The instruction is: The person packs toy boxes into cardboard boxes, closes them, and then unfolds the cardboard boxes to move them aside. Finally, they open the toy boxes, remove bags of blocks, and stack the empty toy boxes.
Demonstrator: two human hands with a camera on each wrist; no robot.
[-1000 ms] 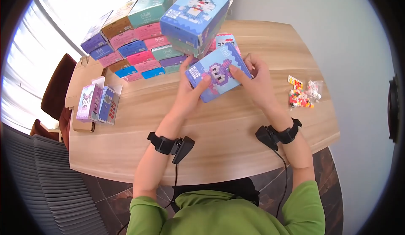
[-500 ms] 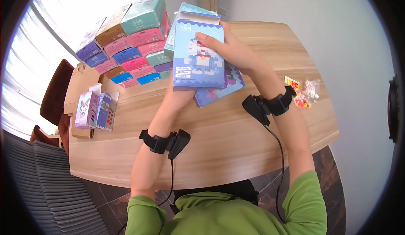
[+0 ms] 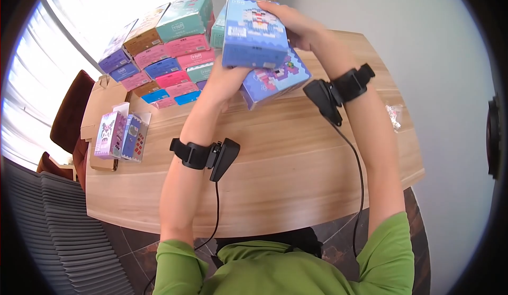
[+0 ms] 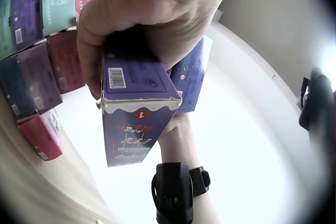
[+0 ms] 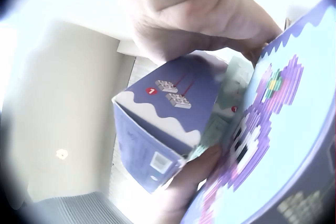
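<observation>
The left hand (image 3: 225, 80) gripped the violet box (image 3: 275, 83), fingers curled round it; its pale-blue face bore a blocky purple-and-pink figure, and one side a barcode. The right hand (image 3: 296, 25) grasped the blue box (image 3: 255, 38), just above the violet one and tilted, with a white-and-blue brick figure touched with red. Left of the left hand stood a stack of coloured boxes (image 3: 169, 75); right of the right forearm lay a bag of white pieces (image 3: 393, 117).
</observation>
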